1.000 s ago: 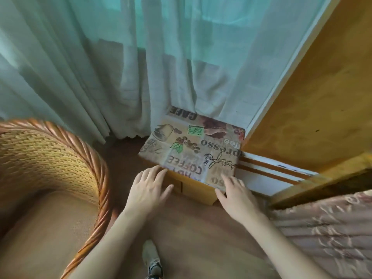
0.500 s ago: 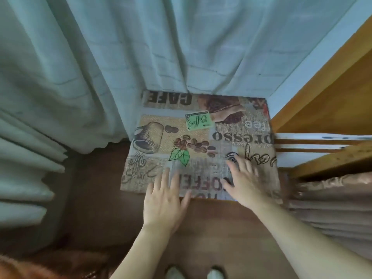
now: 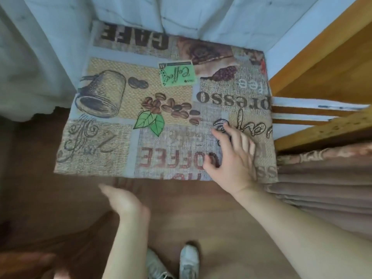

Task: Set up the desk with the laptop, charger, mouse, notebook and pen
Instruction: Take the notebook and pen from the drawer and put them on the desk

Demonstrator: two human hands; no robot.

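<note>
A small desk (image 3: 112, 152) covered with a coffee-print cloth fills the middle of the view. My right hand (image 3: 233, 158) lies flat on its near right part, fingers spread, holding nothing. Just off the desk's front edge, my left hand (image 3: 124, 200) is blurred over the floor, fingers loosely apart and holding nothing. No laptop, charger, mouse, notebook or pen is in view.
Pale curtains (image 3: 40, 57) hang behind and to the left of the desk. A yellow wooden wall (image 3: 332, 63) and a wooden frame with brown fabric (image 3: 326, 178) stand on the right. My white shoes (image 3: 189, 260) are on the brown floor below.
The view has come closer over the desk. My left hand has slid back off the cloth to below the front edge. My right hand stays flat on the cloth.
</note>
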